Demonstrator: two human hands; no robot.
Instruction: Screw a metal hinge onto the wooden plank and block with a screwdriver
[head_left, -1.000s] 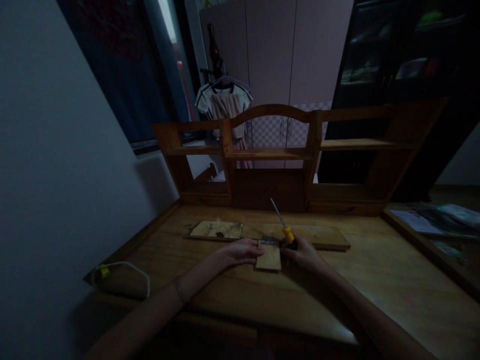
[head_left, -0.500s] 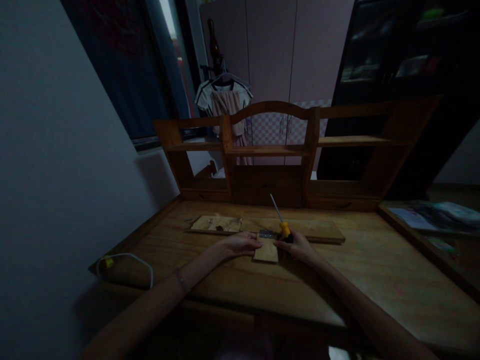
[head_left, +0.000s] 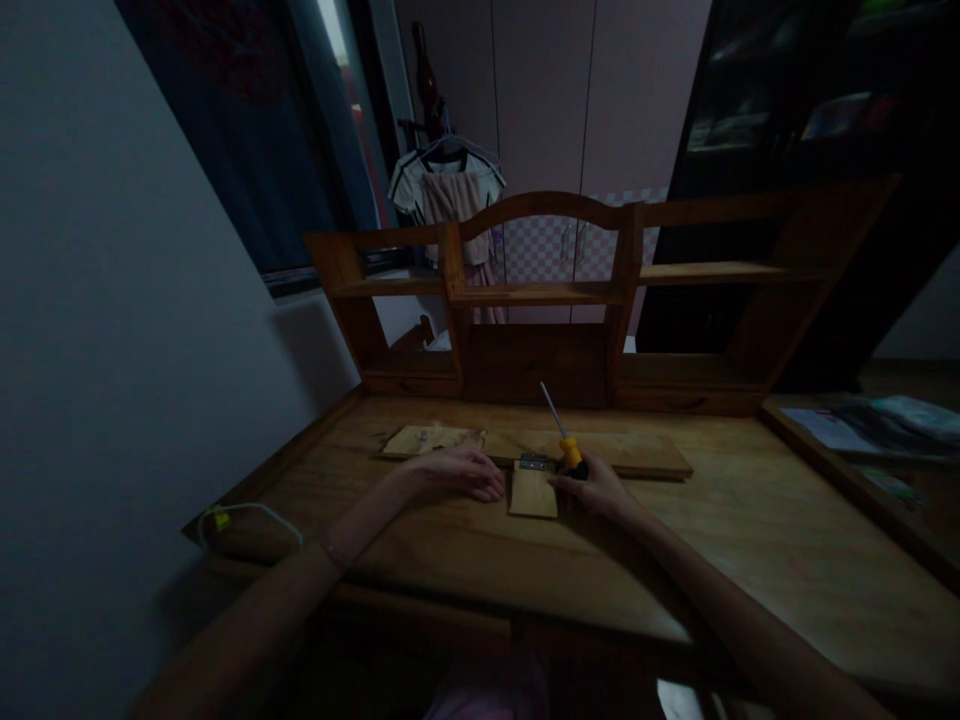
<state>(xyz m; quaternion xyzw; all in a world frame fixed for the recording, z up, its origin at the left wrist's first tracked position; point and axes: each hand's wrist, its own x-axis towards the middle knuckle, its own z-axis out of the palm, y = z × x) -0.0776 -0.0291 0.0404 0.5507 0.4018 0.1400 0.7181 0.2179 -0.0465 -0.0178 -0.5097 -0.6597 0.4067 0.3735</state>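
Note:
A small wooden piece [head_left: 533,494] lies in front of a long wooden board [head_left: 645,455], with a metal hinge [head_left: 533,462] where the two meet. In my right hand [head_left: 598,488] is a screwdriver [head_left: 570,450] with a yellow and black handle, its shaft pointing up and away. The fingertips of that hand are at the small piece's right edge. My left hand [head_left: 472,474] is just left of the small piece, apart from it, fingers loosely curled and nothing seen in them. Behind it, a paler thin board [head_left: 427,438] with small dark bits rests on the long board's left part.
The wooden desk [head_left: 420,580] carries a shelf unit [head_left: 540,293] along its back edge. A white cable [head_left: 262,510] with a yellow tag [head_left: 220,519] lies at the left. Papers and plastic [head_left: 892,420] sit on a lower surface to the right.
My left hand has let go of the small wooden piece and moved left, away from it. My right hand stays at the piece's right side with the screwdriver.

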